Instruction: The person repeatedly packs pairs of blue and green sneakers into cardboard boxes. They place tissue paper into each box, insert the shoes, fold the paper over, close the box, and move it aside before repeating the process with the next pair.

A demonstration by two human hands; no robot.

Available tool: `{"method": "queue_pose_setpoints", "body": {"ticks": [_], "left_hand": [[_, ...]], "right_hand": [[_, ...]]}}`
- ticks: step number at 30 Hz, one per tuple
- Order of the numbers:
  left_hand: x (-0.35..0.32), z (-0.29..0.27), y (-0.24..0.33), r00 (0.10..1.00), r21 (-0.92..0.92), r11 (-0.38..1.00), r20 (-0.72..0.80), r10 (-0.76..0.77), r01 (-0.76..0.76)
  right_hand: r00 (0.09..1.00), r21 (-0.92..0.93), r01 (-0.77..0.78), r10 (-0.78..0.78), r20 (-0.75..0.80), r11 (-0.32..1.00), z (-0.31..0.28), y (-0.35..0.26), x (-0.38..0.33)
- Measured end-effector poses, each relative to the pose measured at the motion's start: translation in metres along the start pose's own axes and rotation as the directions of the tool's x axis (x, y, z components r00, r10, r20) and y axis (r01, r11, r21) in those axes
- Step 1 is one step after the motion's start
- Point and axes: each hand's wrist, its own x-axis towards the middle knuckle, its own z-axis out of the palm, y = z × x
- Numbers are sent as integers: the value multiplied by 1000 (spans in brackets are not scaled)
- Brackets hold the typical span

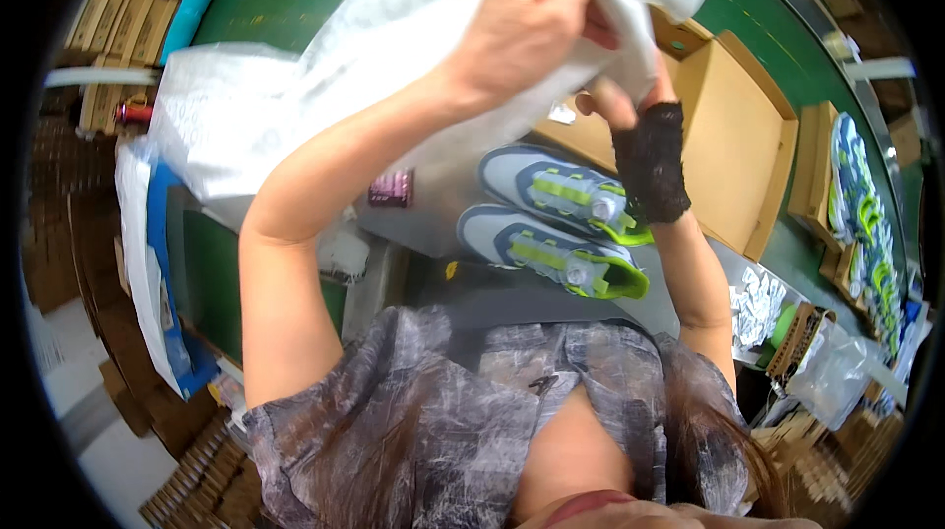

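A large thin white sheet of wrapping paper (394,22) is raised over the bench, its folds bunched near my hands. My left hand (527,22) pinches the sheet at the top of the view, fingers closed on it. Lower and to the right, my right hand (630,101), with a black wrist sleeve (653,160), is against the hanging edge; its thumb is blurred and its other fingers are mostly hidden behind the sheet. Below the hands lie two light-blue and lime sneakers, one (556,189) beyond the other (546,251). An open cardboard shoebox (738,135) lies beside my right wrist.
More white paper (221,125) lies at the left. A small dark-purple packet (391,188) is near the sneakers. Further right, more sneakers (861,194) rest on cardboard boxes along the green surface. White crumpled slips (756,308) and a clear plastic bag (835,376) sit lower right.
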Motion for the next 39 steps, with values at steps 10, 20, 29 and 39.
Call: {"method": "queue_pose_setpoints", "body": {"ticks": [10, 20, 29, 39], "left_hand": [[-11, 96, 58, 904, -255, 967, 411, 117, -9], [-96, 170, -72, 740, -436, 629, 567, -364, 643], [-92, 176, -57, -110, -39, -466, 951, -289, 884], [-117, 193, -37, 228, -391, -337, 873, -432, 856]], "right_hand": [[217, -154, 221, -203, -955, 963, -286, 46, -19], [-48, -379, -435, -441, -896, 817, -416, 99, -192], [801, -915, -399, -505, -322, -50, -267, 41, -203], [921, -877, 336, 75, 382, 343, -64, 52, -189]]}}
